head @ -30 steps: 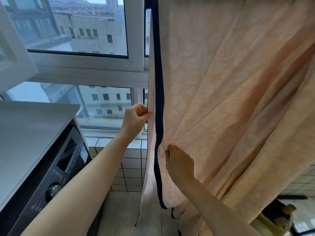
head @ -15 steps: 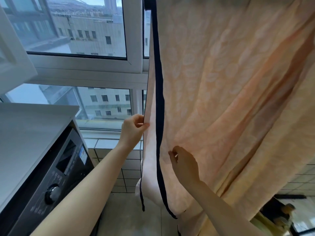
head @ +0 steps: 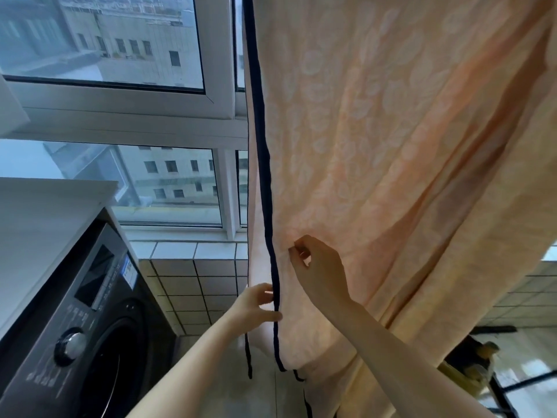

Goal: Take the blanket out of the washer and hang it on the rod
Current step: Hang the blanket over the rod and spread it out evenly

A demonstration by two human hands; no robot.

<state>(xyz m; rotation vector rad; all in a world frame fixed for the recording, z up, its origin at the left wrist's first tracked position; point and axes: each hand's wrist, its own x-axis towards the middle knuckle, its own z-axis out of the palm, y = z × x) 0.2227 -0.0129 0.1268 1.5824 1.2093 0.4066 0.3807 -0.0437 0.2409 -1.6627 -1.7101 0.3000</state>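
Blanket (head: 391, 146): peach, leaf pattern, hangs from above the frame and fills the right half of the view, its top out of sight. Left hand (head: 253, 309) has its fingers pinching the navy trim (head: 265, 176) low on the edge. Right hand (head: 322, 270) has its fingers pinching the cloth just beside the trim, higher up. Washer (head: 90, 327): dark, at left under a white shelf (head: 45, 212). Window (head: 120, 55) and tiled wall (head: 193, 285) behind; pale floor (head: 235, 387) below.

A white-framed window (head: 120, 110) fills ten to twelve o'clock, with grey apartment blocks (head: 168, 176) outside in flat daylight. Below it, a white tiled sill (head: 187, 250) tops brown wall tiles (head: 187, 288). White countertop (head: 45, 212) at nine o'clock; pale floor (head: 235, 396) at six.
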